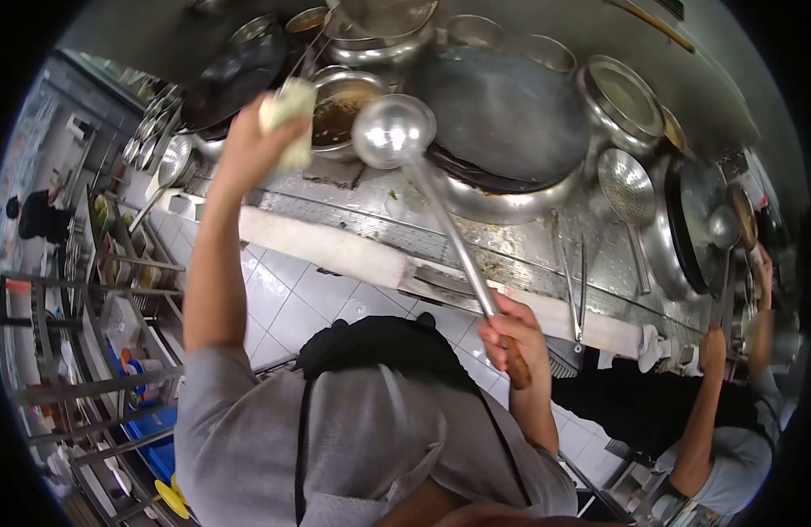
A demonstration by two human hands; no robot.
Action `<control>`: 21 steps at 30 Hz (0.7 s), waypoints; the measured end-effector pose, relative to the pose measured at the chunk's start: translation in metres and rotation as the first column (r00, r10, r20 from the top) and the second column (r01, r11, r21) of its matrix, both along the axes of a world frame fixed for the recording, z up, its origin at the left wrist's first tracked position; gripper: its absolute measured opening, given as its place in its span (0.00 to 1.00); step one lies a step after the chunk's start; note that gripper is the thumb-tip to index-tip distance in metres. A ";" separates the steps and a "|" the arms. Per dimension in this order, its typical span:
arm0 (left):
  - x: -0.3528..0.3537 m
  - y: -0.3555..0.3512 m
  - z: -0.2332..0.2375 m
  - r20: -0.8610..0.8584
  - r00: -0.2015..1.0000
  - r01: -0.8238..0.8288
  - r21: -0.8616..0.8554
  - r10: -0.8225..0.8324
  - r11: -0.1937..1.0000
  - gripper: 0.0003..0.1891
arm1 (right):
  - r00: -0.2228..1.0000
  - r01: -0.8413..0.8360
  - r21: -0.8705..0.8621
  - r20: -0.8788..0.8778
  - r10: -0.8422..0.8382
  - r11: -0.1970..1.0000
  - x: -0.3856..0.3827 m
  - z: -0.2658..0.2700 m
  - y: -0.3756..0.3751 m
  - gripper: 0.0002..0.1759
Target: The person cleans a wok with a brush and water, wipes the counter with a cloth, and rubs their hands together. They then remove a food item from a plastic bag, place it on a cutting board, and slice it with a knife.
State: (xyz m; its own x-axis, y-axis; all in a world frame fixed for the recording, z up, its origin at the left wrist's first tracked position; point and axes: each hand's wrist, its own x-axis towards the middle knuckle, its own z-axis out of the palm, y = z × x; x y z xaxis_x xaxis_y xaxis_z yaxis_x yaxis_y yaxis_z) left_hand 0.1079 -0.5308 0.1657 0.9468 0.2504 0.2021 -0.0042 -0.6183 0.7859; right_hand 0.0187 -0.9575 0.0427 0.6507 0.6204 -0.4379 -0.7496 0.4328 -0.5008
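My left hand (252,145) is closed around a pale, folded cloth (293,119), blurred by motion, at the back left of the stove. Just right of it stands a metal pot of brown liquid (340,119). My right hand (514,338) grips the wooden end of a long ladle (454,233). The ladle's shiny round bowl reaches up between that pot and a large dark wok (502,119), overlapping the wok's left edge in this view. Steam hazes over the wok.
A perforated skimmer (628,186) and long tongs (571,277) rest on the steel stove top (599,237) at right. Another dark wok (234,83) sits at back left. A rolled white cloth (326,246) lines the front edge. A co-worker (722,457) works at far right.
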 end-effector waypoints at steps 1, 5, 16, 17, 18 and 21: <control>-0.033 -0.001 -0.015 0.040 0.996 -0.064 -0.222 0.074 0.973 0.17 | 0.999 0.027 -0.007 0.043 -0.027 1.000 -0.002 0.000 -0.001 0.31; -0.107 0.009 -0.088 -0.005 0.977 -0.155 -0.699 0.212 0.698 0.12 | 0.986 0.094 0.028 0.137 -0.097 0.995 -0.013 0.012 0.016 0.32; -0.095 0.087 -0.157 -0.241 0.965 -0.179 -0.889 -0.099 0.421 0.11 | 0.959 0.222 0.481 0.049 -0.278 0.848 -0.036 0.033 0.129 0.32; -0.095 0.092 -0.156 -0.243 0.962 -0.167 -0.886 -0.126 0.433 0.11 | 0.952 0.250 0.488 0.032 -0.303 0.836 -0.037 0.035 0.134 0.32; -0.095 0.098 -0.155 -0.235 0.959 -0.149 -0.893 -0.159 0.424 0.11 | 0.943 0.278 0.497 0.020 -0.331 0.822 -0.037 0.039 0.140 0.31; -0.100 0.112 -0.149 -0.214 0.947 -0.112 -0.918 -0.240 0.380 0.11 | 0.909 0.353 0.333 0.100 -0.405 0.874 -0.031 0.056 0.151 0.25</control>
State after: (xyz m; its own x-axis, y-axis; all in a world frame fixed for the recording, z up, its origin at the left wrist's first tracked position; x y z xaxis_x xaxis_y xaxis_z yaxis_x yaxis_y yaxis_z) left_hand 0.0074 -0.4187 0.0163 0.9295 0.0486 -0.3657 0.3022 0.4683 0.8303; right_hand -0.0127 -0.8063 0.0990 0.9077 0.3959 -0.1391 -0.4172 0.8157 -0.4007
